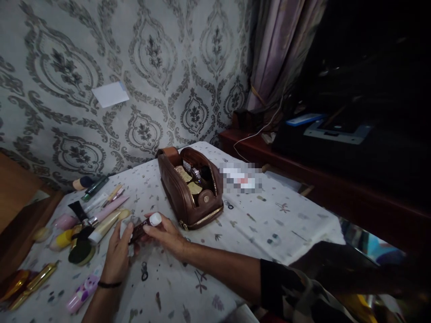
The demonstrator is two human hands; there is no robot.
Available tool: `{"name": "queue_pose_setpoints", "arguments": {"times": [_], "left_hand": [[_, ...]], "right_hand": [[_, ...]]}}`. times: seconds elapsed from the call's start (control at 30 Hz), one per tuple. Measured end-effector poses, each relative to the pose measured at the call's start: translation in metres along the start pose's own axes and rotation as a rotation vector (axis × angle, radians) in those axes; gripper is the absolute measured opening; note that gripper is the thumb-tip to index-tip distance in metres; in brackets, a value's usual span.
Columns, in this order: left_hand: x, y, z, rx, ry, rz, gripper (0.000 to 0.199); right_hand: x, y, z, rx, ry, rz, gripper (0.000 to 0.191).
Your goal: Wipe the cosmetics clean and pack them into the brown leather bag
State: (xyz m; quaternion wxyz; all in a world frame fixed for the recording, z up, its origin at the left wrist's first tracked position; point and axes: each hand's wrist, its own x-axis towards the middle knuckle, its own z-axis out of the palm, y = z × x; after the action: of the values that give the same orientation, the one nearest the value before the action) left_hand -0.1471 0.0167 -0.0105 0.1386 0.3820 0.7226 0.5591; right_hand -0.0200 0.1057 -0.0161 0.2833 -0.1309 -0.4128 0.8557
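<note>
While both hands are clamped on a dark, slim bottle with a white cap (144,228), it stays above the worktop (242,233), clear of its white patterned cloth. Left hand (117,246) at the lower end, right hand (166,235) by the cap. Long axis slants, cap end roughly toward the open brown leather zip bag (170,186), beyond and rightward, near the worktop's far edge. Right hand nearer that bag.

Bottle cap (155,219) smooth plastic, bag (171,188) semi-gloss lthr w/ metal zip (206,217).
</note>
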Motion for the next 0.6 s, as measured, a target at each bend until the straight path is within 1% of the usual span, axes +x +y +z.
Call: {"name": "queue_pose_setpoints", "arguments": {"times": [0.07, 0.1, 0.17, 0.23, 0.3, 0.37, 0.5, 0.6], "left_hand": [[-0.002, 0.006, 0.004, -0.108, -0.008, -0.126, 0.063], [-0.003, 0.009, 0.005, -0.139, -0.009, -0.158, 0.063], [-0.004, 0.016, 0.006, -0.144, 0.014, -0.169, 0.062], [-0.004, 0.022, 0.005, -0.072, 0.073, -0.119, 0.059], [-0.003, 0.024, 0.003, 0.058, 0.133, -0.008, 0.054], [-0.003, 0.023, 0.001, 0.145, 0.149, 0.08, 0.048], [-0.002, 0.02, -0.001, 0.197, 0.121, 0.11, 0.044], [-0.001, 0.022, -0.002, 0.188, 0.134, 0.094, 0.047]], "right_hand": [[0.0, -0.001, 0.001, -0.019, 0.009, 0.013, 0.074], [0.0, -0.002, 0.0, -0.038, 0.008, 0.016, 0.072], [0.0, -0.004, 0.0, -0.097, 0.021, 0.012, 0.068], [0.001, -0.005, -0.001, -0.148, 0.048, 0.026, 0.066], [0.001, -0.006, -0.003, -0.165, 0.076, 0.053, 0.066], [0.001, -0.006, -0.004, -0.171, 0.101, 0.065, 0.065], [0.003, -0.002, -0.006, -0.214, 0.135, 0.05, 0.061], [0.004, 0.003, -0.007, -0.267, 0.101, 0.029, 0.062]]}}
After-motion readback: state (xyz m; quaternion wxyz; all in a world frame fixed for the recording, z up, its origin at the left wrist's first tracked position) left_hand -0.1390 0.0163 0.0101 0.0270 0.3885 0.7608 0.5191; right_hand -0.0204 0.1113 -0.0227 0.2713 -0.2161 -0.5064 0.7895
